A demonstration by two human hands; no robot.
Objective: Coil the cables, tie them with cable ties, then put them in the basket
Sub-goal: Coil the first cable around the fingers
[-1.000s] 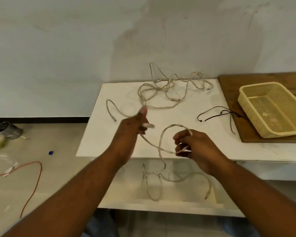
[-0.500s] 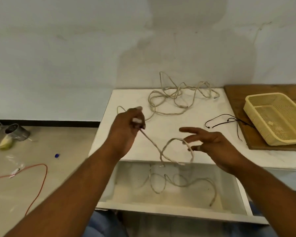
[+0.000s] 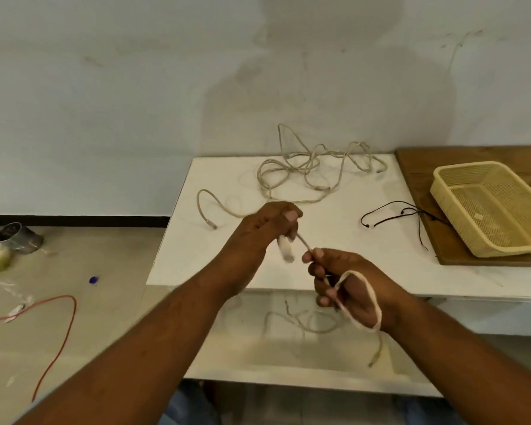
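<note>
Head view, vs 0.5 s ago: right hand [image 3: 347, 283], then open w/ fingers spread, is now closed on the beige cable [image 3: 304, 244]. One loop is now wrapped round the back of that hand, near the wrist. Left hand [image 3: 267, 228] has been brought closer to the right hand, so the cable stretch between them is shorter.

Now: left hand fingers are curled round the cable near its end. The pale plug end [image 3: 285, 250] sticks out below the fist, blurred. A short taut stretch runs from there to a thumb/forefinger pinch of the right hand. The rest of the cable is hung down from the right hand to the lower shelf [image 3: 258, 354], where slack is laid. Both hands are held over the front edge of the white table [image 3: 215, 256].

Cable tangle [image 3: 304, 170] is left at the back of the table, near the wall. Black cable ties [image 3: 393, 214] are laid right of centre, their ends reaching onto the wooden board [image 3: 426, 191]. Yellow basket [image 3: 497, 210] is set on the board, well apart from the hands. A small pale scrap is inside; can't be identified.

Floor, left: orange cord [image 3: 59, 332], metal can [image 3: 16, 237], blue cap [image 3: 94, 280].
</note>
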